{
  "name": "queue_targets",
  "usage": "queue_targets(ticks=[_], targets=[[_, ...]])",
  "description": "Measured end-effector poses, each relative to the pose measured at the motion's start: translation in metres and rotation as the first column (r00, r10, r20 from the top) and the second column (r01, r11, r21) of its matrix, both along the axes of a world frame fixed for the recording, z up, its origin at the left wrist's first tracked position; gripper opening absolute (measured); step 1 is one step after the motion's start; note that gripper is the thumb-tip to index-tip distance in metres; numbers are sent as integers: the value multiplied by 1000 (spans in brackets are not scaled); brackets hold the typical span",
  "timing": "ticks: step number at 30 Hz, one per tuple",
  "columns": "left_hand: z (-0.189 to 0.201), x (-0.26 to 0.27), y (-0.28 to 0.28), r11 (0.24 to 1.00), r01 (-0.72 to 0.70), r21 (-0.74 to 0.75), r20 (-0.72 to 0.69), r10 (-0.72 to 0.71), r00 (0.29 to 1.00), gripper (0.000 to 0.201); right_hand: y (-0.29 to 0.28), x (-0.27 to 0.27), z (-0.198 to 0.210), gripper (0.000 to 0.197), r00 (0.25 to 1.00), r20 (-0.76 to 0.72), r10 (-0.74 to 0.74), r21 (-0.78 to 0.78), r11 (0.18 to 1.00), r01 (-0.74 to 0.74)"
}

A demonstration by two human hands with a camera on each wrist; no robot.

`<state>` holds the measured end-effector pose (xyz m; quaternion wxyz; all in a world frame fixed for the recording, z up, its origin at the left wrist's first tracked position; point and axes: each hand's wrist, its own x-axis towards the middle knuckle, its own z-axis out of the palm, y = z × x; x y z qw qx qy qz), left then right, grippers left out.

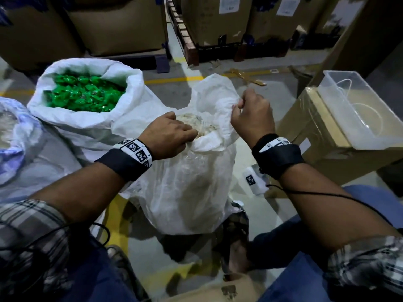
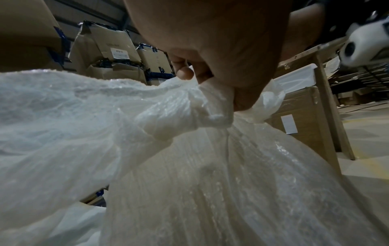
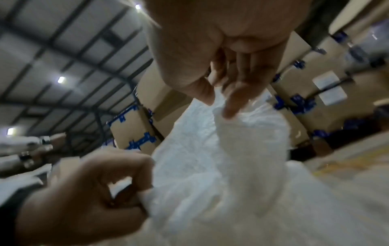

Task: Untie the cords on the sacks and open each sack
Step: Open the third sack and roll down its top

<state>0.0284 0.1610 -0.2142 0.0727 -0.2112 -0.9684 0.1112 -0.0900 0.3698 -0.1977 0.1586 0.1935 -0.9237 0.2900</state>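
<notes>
A white woven sack (image 1: 192, 192) stands on the floor between my knees, its mouth partly spread and pale contents (image 1: 196, 124) showing inside. My left hand (image 1: 172, 136) grips the near-left rim, bunching the fabric (image 2: 210, 114) in its curled fingers. My right hand (image 1: 250, 114) pinches the far-right rim and holds it up; its fingers (image 3: 231, 106) close on the sack's edge (image 3: 248, 133). The left hand (image 3: 94, 191) also appears low in the right wrist view, clutching the fabric. I see no cord on this sack.
An open sack of green packets (image 1: 80, 92) stands at the left, with another sack (image 1: 11, 131) beyond it. At the right, a clear plastic bin (image 1: 370, 131) holding white cords (image 1: 368, 110) rests on a cardboard box (image 1: 316, 131). Stacked cartons (image 1: 122, 25) line the back.
</notes>
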Motion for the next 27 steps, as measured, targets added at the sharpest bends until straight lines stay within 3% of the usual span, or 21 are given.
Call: queue_targets(ticks=[1,3,5,7,9,10,11,13,15,18,20,21,23,25,27], targets=[[1,1,0,1000,0,-4,2,0,1000,18,-4,1,1,18,998,55,9,-47,999,-6],[1,1,2,1000,6,-13,0,-6,1000,19,-10,5,-1,36,974,224,31,-116,993,-4],[1,1,4,1000,18,-19,-2,-18,1000,20,-12,7,-7,52,972,235,8,11,1000,-11],[0,2,5,999,35,-20,-6,-35,999,21,-10,4,-17,36,969,245,7,134,990,-41],[0,3,7,998,53,-18,-8,-53,999,21,-7,-1,-21,25,944,330,-20,105,994,-15],[-1,3,8,998,61,-22,-18,-61,998,20,-5,-7,-23,25,909,416,-20,9,1000,18],[-2,3,8,998,63,-31,-32,-64,997,18,-2,-10,-18,19,827,562,11,-160,983,96],[-2,3,3,998,49,-48,-87,-53,995,16,6,-20,-9,9,583,782,218,-461,832,308],[-1,2,-5,999,32,-42,-192,-40,981,15,20,-30,0,17,438,821,365,-560,664,496],[6,-4,-21,999,11,-38,-410,-25,912,9,34,-41,16,36,407,805,433,-586,470,660],[13,-10,-32,998,-50,-30,-532,27,846,8,30,-37,23,39,402,773,491,-610,400,684],[15,-13,-37,995,-97,-17,-566,70,822,8,25,-33,25,37,394,772,499,-611,409,678],[15,-15,-42,979,-201,11,-576,171,800,9,15,-26,21,43,418,798,434,-602,534,594],[4,-14,-40,958,-286,26,-516,258,817,13,7,-22,8,53,513,814,271,-527,716,458],[-11,-10,-37,935,-354,21,-395,333,856,17,3,-14,-4,57,656,750,89,-422,828,369]])
